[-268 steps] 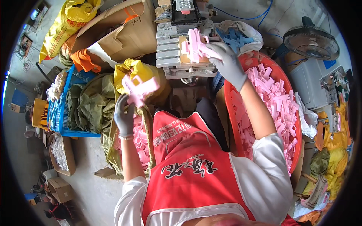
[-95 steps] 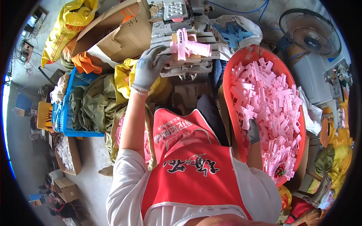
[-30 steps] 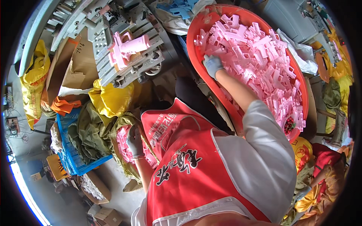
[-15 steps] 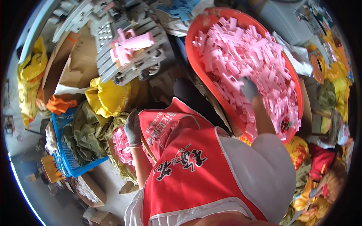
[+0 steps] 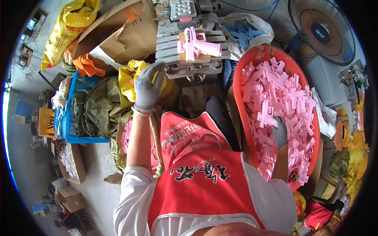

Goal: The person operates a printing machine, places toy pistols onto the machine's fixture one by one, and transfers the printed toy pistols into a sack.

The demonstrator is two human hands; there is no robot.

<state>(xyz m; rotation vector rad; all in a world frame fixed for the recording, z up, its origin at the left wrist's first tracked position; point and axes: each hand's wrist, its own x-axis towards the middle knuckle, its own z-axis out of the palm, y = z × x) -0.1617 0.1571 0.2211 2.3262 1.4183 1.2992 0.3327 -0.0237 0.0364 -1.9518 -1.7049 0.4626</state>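
My left hand (image 5: 147, 87), in a grey glove, is raised by the left edge of a metal machine bed (image 5: 167, 58). Its fingers are apart and nothing shows in them. On the machine's fixture lies a pink plastic toy pistol (image 5: 208, 48) with a black marking. My gloved right hand (image 5: 280, 133) is down in a red tub (image 5: 238, 88) heaped with pink toy pistols (image 5: 293, 84). Its fingers are closed round one pink toy pistol (image 5: 265, 117), partly hidden by the hand.
An open sack (image 5: 118, 151) with pink pieces stands left of my red apron. Beyond it is a blue basket (image 5: 71, 118) with green cloth. A yellow bag (image 5: 128, 80) and a cardboard box (image 5: 134, 37) sit beside the machine. Blue pieces (image 5: 242, 33) and a fan (image 5: 321, 33) are at the back right.
My left hand has risen from the sack of pink pieces to the machine's edge. A black marking now shows on the toy pistol in the fixture. The view has swung left.
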